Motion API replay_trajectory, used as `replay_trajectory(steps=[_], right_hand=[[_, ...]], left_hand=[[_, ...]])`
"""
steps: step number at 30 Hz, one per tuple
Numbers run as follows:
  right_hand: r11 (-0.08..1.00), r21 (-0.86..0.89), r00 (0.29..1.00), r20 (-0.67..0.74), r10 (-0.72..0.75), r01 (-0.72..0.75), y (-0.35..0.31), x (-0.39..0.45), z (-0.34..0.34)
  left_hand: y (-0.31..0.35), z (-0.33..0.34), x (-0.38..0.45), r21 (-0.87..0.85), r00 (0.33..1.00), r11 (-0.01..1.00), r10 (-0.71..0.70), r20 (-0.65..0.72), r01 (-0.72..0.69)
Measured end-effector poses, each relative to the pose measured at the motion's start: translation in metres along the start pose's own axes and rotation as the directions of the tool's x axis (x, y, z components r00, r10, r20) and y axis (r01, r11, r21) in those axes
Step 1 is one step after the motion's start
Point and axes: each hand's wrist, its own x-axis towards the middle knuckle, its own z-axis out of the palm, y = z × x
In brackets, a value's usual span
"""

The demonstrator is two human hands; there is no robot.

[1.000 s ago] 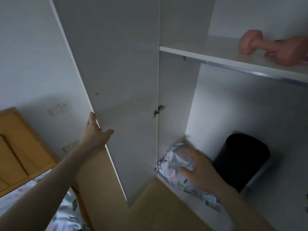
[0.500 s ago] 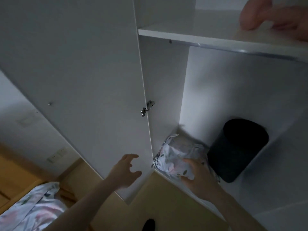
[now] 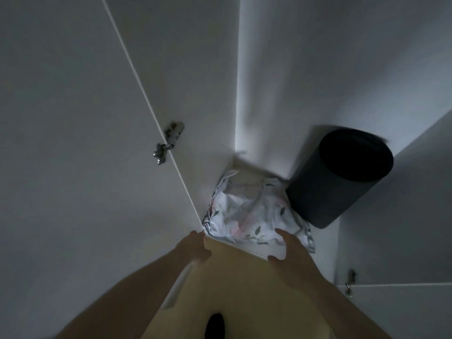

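- Held the left hand (image 3: pixel 194 248) at the bottom corner of the open wardrobe door (image 3: pixel 73 155), fingers fairly straight and relaxed, tips at the door's edge; gripped nothing.
- Held the right hand (image 3: pixel 291 250) spread wide, palm down, forefinger over the near edge of the floral cloth bundle (image 3: pixel 247 214), thumb out to the side; pinched nothing, and could not tell whether it touched the cloth.
- Found the bundle crumpled on the bottom of the wardrobe (image 3: pixel 305 81), just beyond both hands and between them, pushed into the corner on the left hand's side.
- Found a black bin (image 3: pixel 342 177) beyond the right hand, close beside the bundle on the side away from the left hand.
- Noted a metal hinge (image 3: pixel 168 143) well beyond the left hand, on the door's inner edge, and a second hinge (image 3: pixel 350 282) just outside the right forearm.
- Noted pale wooden floor (image 3: pixel 244 294) beneath and between the two forearms.
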Motion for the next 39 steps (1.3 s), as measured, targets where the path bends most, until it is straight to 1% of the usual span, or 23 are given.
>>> replay_trajectory(steps=[3,7,13,16,18,20,22,24,26,27,29,32,33,34,36,38,39], right_hand=[[0.997,-0.033,0.997,0.027,0.072,-0.071,0.027,0.040,0.022],[0.989,-0.035,0.989,0.032,0.142,-0.141,0.071,0.100,0.056],[0.981,0.013,0.981,0.026,0.194,-0.194,0.140,0.185,0.116],[0.979,0.012,0.979,0.039,0.202,-0.203,0.168,0.216,0.137],[0.978,0.016,0.978,0.039,0.206,-0.207,0.183,0.230,0.147],[0.976,0.022,0.976,0.040,0.215,-0.216,0.202,0.242,0.157],[0.970,0.037,0.970,0.041,0.239,-0.240,0.218,0.251,0.164],[0.964,0.058,0.965,0.037,0.258,-0.260,0.237,0.259,0.172],[0.957,0.066,0.959,0.041,0.280,-0.282,0.253,0.265,0.180],[0.952,0.085,0.956,0.042,0.292,-0.294,0.259,0.266,0.184],[0.939,0.138,0.949,0.033,0.314,-0.316,0.270,0.268,0.190],[0.924,0.193,0.943,0.026,0.330,-0.329,0.281,0.268,0.198],[0.918,0.207,0.940,0.025,0.341,-0.338,0.283,0.267,0.200],[0.912,0.219,0.936,0.019,0.351,-0.346,0.285,0.266,0.203],[0.893,0.260,0.926,0.013,0.378,-0.368,0.287,0.261,0.203],[0.871,0.305,0.916,0.014,0.401,-0.386,0.288,0.253,0.203],[0.863,0.315,0.912,0.019,0.411,-0.395,0.287,0.247,0.202]], left_hand=[[0.001,0.023,0.056,0.019,1.000,1.000,-0.001,0.020,0.001],[0.002,0.054,0.137,-0.012,1.000,1.000,0.019,-0.016,-0.019],[-0.012,0.114,0.259,-0.047,0.998,0.999,-0.008,-0.069,0.004],[-0.009,0.128,0.309,-0.052,0.995,0.997,-0.055,-0.083,0.051],[-0.006,0.135,0.337,-0.051,0.988,0.996,-0.076,-0.135,0.070],[-0.004,0.144,0.364,-0.097,0.976,0.991,-0.114,-0.187,0.097],[-0.007,0.150,0.386,-0.141,0.963,0.979,-0.176,-0.202,0.149],[-0.009,0.157,0.408,-0.215,0.952,0.952,-0.256,-0.167,0.219],[-0.011,0.164,0.425,-0.375,0.923,0.878,-0.365,-0.123,0.297],[-0.010,0.165,0.429,-0.429,0.909,0.843,-0.403,-0.105,0.324],[-0.017,0.169,0.441,-0.468,0.901,0.809,-0.430,-0.059,0.355],[-0.011,0.166,0.440,-0.408,0.905,0.835,-0.423,-0.046,0.369],[-0.007,0.167,0.435,-0.400,0.919,0.846,-0.394,-0.025,0.352],[-0.002,0.169,0.430,-0.419,0.941,0.851,-0.337,0.024,0.316],[0.010,0.177,0.414,-0.497,0.964,0.825,-0.235,0.127,0.267],[0.021,0.187,0.395,-0.514,0.974,0.829,-0.165,0.154,0.222],[0.025,0.191,0.386,-0.496,0.977,0.843,-0.147,0.156,0.207]])
